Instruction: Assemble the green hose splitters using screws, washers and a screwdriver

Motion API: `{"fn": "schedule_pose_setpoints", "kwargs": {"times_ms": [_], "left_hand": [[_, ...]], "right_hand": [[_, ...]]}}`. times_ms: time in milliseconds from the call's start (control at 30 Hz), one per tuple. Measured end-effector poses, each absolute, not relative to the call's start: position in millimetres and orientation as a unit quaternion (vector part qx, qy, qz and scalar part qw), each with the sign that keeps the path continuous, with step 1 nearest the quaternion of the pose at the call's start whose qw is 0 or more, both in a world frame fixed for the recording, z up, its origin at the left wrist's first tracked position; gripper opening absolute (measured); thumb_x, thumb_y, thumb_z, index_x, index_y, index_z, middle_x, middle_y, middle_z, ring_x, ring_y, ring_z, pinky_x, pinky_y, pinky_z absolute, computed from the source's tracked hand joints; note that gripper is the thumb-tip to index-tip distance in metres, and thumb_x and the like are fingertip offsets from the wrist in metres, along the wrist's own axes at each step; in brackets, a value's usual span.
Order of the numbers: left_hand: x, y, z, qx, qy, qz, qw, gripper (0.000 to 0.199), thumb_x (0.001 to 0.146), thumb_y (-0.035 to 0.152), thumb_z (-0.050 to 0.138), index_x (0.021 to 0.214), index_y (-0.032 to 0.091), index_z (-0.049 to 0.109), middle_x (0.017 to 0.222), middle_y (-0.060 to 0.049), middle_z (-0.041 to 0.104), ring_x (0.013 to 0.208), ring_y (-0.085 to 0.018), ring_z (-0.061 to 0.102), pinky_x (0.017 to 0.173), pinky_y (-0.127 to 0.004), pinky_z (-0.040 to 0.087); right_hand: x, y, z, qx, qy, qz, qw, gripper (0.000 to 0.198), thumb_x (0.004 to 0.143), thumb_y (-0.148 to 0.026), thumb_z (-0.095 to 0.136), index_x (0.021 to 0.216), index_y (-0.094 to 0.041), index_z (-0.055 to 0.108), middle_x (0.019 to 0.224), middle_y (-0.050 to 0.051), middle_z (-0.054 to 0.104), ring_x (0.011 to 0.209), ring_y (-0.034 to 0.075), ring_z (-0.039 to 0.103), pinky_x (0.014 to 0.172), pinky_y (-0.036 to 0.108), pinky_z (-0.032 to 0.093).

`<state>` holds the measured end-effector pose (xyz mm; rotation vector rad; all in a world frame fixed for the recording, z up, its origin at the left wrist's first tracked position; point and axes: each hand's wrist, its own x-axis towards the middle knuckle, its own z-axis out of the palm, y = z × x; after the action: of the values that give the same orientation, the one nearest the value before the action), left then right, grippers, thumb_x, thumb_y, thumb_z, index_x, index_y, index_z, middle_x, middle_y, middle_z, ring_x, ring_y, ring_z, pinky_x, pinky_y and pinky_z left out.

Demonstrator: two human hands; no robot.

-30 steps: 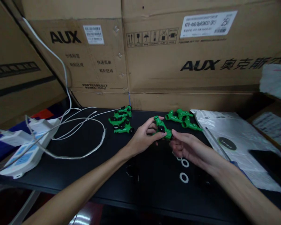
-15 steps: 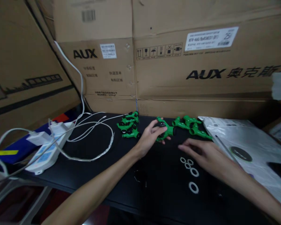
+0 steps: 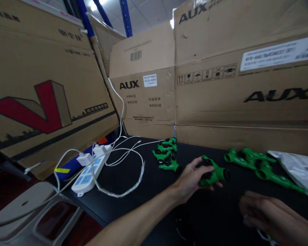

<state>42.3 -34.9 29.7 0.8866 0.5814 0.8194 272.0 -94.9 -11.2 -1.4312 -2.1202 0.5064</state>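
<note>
A green Y-shaped hose splitter [image 3: 212, 176] with black valve parts and a black end is gripped in my left hand [image 3: 192, 179], fingers and thumb wrapped round it above the black table. My right hand [image 3: 269, 215], smeared by motion, is at the lower right with its fingers curled. A small pale spot shows at its fingertips, too blurred to name. White ring washers [image 3: 264, 235] show partly below that hand; the hand or the frame edge hides the others. Beyond it lie several green splitter bodies [image 3: 272, 176] without black ends.
Several green splitters with black parts [image 3: 169, 164] are grouped left of my left hand. White cables [image 3: 118, 195] loop beside a power strip [image 3: 86, 179]. Cardboard boxes [image 3: 149, 102] wall the back. A plastic bag [image 3: 297, 167] lies right, a stool [image 3: 23, 208] lower left.
The view has swung left and up, so things appear shifted right and downward. My right hand has come down over the washers and its fingers have curled. My left hand keeps the splitter.
</note>
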Motion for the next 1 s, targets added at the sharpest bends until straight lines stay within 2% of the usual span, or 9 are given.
{"fn": "schedule_pose_setpoints", "kwargs": {"times_ms": [33,100,233,333,500,600,800,1000], "left_hand": [[41.7,-35.5,30.3,0.409,0.274,0.378,0.784,0.048,0.075,0.038,0.078,0.114,0.018,0.057,0.092,-0.004,0.068,0.064,-0.015,0.07,0.052,-0.021,0.046],[40.8,-36.7,31.2,0.399,0.294,0.379,0.781,0.045,0.077,0.036,0.077,0.114,0.018,0.057,0.096,-0.004,0.068,0.068,-0.015,0.071,0.054,-0.021,0.045],[39.5,-37.2,30.2,0.418,0.294,0.357,0.782,0.033,0.082,0.039,0.074,0.1,0.015,0.062,0.093,-0.003,0.066,0.073,-0.014,0.068,0.058,-0.022,0.043],[38.5,-37.3,29.8,0.419,0.3,0.353,0.781,0.029,0.086,0.041,0.07,0.09,0.013,0.063,0.081,-0.002,0.063,0.069,-0.011,0.062,0.057,-0.021,0.037],[37.1,-41.0,34.1,0.444,0.319,0.334,0.768,0.031,0.088,0.044,0.069,0.086,0.014,0.061,0.078,0.001,0.056,0.068,-0.01,0.055,0.06,-0.023,0.033],[37.3,-43.7,36.1,0.469,0.313,0.313,0.764,0.031,0.086,0.043,0.073,0.09,0.015,0.061,0.083,0.002,0.054,0.07,-0.009,0.053,0.063,-0.023,0.033],[39.7,-45.1,34.1,0.497,0.317,0.289,0.754,0.03,0.088,0.045,0.069,0.092,0.015,0.064,0.085,0.001,0.054,0.073,-0.009,0.051,0.063,-0.024,0.031],[39.6,-46.2,36.1,0.5,0.313,0.28,0.757,0.03,0.089,0.045,0.069,0.094,0.015,0.066,0.083,0.001,0.055,0.07,-0.009,0.05,0.062,-0.024,0.031]], "right_hand": [[266.1,-94.3,5.3,-0.518,-0.79,0.216,0.248,0.015,0.071,-0.022,0.066,0.057,-0.025,0.066,0.063,0.007,0.069,0.054,0.021,0.064,0.049,0.031,0.052],[255.2,-91.9,34.0,-0.515,-0.775,0.24,0.277,0.017,0.074,-0.025,0.066,0.057,-0.023,0.065,0.061,0.005,0.066,0.054,0.019,0.063,0.049,0.029,0.049],[242.0,-87.9,65.9,-0.5,-0.682,0.383,0.372,0.028,0.081,-0.048,0.074,0.08,-0.02,0.074,0.075,0.006,0.074,0.069,0.02,0.071,0.065,0.031,0.058],[239.0,-91.0,71.1,-0.503,-0.627,0.421,0.421,0.035,0.08,-0.054,0.077,0.085,-0.019,0.075,0.081,0.008,0.076,0.075,0.019,0.073,0.073,0.032,0.06],[237.1,-98.2,66.6,-0.517,-0.585,0.402,0.479,0.033,0.077,-0.05,0.082,0.085,-0.018,0.076,0.077,0.006,0.075,0.071,0.017,0.069,0.067,0.028,0.057],[233.2,-100.5,63.8,-0.52,-0.569,0.405,0.492,0.027,0.079,-0.044,0.082,0.086,-0.019,0.076,0.073,0.004,0.073,0.069,0.015,0.068,0.065,0.025,0.055],[223.5,-105.3,58.3,-0.517,-0.565,0.391,0.511,0.016,0.081,-0.033,0.079,0.082,-0.018,0.074,0.073,0.001,0.071,0.067,0.011,0.066,0.064,0.02,0.054],[222.9,-103.3,53.7,-0.502,-0.525,0.441,0.526,0.03,0.074,-0.035,0.086,0.087,-0.02,0.064,0.071,-0.003,0.066,0.064,0.01,0.064,0.061,0.02,0.053]]}}
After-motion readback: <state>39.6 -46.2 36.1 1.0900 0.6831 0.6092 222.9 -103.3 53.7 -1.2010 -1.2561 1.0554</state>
